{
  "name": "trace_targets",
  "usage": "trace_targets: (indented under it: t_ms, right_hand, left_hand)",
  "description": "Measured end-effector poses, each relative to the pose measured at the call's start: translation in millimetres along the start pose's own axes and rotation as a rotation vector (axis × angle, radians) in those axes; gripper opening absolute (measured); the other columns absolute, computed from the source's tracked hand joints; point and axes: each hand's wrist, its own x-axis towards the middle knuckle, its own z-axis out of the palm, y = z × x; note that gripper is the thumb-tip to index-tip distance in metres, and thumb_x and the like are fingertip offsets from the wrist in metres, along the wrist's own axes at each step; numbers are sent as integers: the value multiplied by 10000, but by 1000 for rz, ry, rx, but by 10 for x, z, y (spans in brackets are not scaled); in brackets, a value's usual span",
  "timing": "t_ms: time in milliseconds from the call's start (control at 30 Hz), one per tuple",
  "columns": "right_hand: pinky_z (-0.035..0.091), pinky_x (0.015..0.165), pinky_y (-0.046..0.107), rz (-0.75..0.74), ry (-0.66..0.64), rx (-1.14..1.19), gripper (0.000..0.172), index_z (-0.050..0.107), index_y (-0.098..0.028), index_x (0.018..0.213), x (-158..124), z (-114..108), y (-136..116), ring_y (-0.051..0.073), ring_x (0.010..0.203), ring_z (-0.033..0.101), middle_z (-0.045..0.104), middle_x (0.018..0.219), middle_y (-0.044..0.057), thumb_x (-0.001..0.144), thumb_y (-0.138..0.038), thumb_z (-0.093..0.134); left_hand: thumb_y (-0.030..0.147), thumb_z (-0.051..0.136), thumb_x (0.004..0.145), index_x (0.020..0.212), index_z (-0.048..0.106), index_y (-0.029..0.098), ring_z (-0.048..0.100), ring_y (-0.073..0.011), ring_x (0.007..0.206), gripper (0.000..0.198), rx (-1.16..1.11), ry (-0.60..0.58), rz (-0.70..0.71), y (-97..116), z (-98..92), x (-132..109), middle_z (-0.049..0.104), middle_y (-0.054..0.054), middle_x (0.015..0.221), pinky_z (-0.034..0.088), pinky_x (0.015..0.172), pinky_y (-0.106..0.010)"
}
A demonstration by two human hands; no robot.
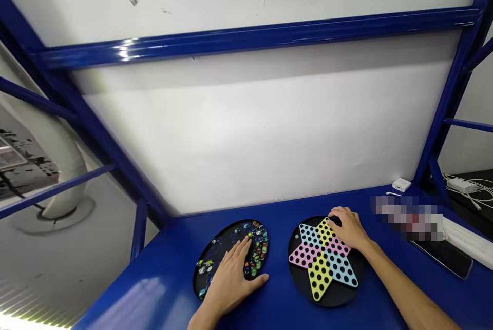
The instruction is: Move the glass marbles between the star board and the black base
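A round black tray point(221, 250) lies on the left of the blue table, with several glass marbles point(259, 248) gathered mostly along its right side. Over this tray rests my left hand point(233, 278), its fingers stretched out and the thumb apart. To the right is a round black Chinese checkers board point(321, 260) with a star of yellow, pink and light blue points full of black holes. At the board's upper right edge is my right hand point(346, 227), fingers bent over the rim. Its fingertips partly hide the top of the star; whether they grip the rim is unclear.
A blue metal frame point(262, 35) stands against the white wall behind the blue table point(169, 273). On the right lie a dark phone point(447, 258), a white power strip point(468, 240), a small white case point(401, 185) and a blurred-out item. White cables point(479, 194) hang beyond the frame.
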Motion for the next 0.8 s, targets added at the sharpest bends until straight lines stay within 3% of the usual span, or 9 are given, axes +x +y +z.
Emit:
trace_targets:
  t_ms: [233,500,567,667,733,800]
  right_hand:
    - [325,1050,497,-12,2,1,313,676,-239,1053,-6,-15,-7,286,1232,506,637,1266,79,928,-411,446]
    - [354,1024,473,-16,0,-10,299,676,-263,1021,15,-34,42,272,1200,529,650,1226,62,930,-417,436]
    - [361,1015,466,-15,12,-15,294,677,-265,1011,17,-44,55,269,1180,539,657,1202,59,927,-415,439]
    - [351,1021,475,-10,16,-1,294,674,-255,1011,15,-51,55,273,1171,538,656,1186,66,923,-409,440]
    - [336,1030,488,-4,15,6,289,671,-248,1004,10,-50,46,277,1174,531,653,1184,71,920,-408,446]
    - [325,1035,495,-2,20,11,280,667,-245,993,6,-47,38,274,1173,526,651,1184,69,920,-405,449]
  left_hand:
    - [700,679,680,1462,470,225,372,-360,1423,939,-54,-123,76,227,-151,83,393,-104,1549,322,1175,-530]
    - [554,772,643,1433,489,258,383,-361,1419,890,-202,-172,144,486,-115,250,425,-101,1541,273,1185,-576]
    - [534,737,702,1388,529,244,462,-335,1368,773,-278,-113,150,484,-146,261,509,-102,1483,346,1161,-526]
    - [498,546,884,1202,641,230,593,-265,1221,427,-409,105,137,415,-235,253,661,-80,1286,468,1062,-410]
    - [484,431,948,1068,676,221,639,-242,1110,378,-455,266,99,348,-300,236,703,-68,1154,508,980,-369]
    - [489,391,963,1002,680,219,659,-228,990,398,-460,347,52,296,-347,212,715,-58,1049,530,895,-346]
